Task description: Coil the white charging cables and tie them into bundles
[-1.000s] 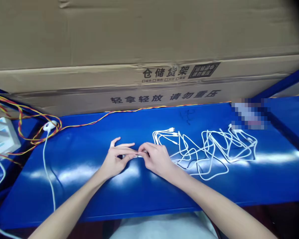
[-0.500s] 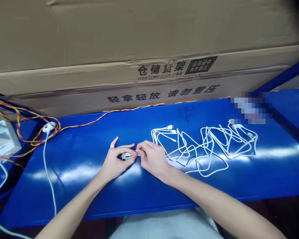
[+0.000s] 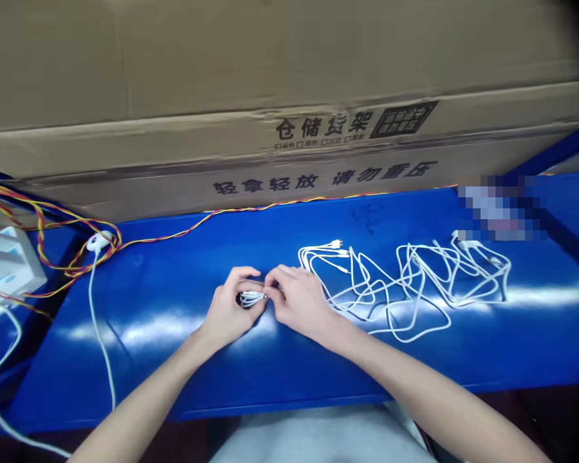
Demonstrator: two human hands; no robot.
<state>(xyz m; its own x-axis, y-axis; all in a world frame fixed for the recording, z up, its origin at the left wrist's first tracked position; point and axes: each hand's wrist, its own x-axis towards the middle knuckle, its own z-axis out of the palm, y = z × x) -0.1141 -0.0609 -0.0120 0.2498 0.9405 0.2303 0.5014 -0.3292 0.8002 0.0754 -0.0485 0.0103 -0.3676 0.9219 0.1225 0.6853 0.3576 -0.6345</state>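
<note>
My left hand (image 3: 232,307) and my right hand (image 3: 299,301) meet at the middle of the blue bench (image 3: 174,347). Between them is a small bundle of folded white cable (image 3: 251,297). The left hand's fingers curl round the bundle. Thumb and forefinger of the right hand pinch the cable at the bundle's right end. From the right hand a loose tangle of white cable (image 3: 405,283) with several plug ends spreads to the right across the bench.
A big brown cardboard box (image 3: 280,103) with printed characters stands along the back of the bench. A twisted red and yellow wire (image 3: 77,244) runs along its foot to the left. A white box (image 3: 4,263) and a white lead (image 3: 99,321) lie at the left.
The left hand's fingers, stretched out a second ago, have curled round the white cable bundle. Both hands stayed at the same spot.
</note>
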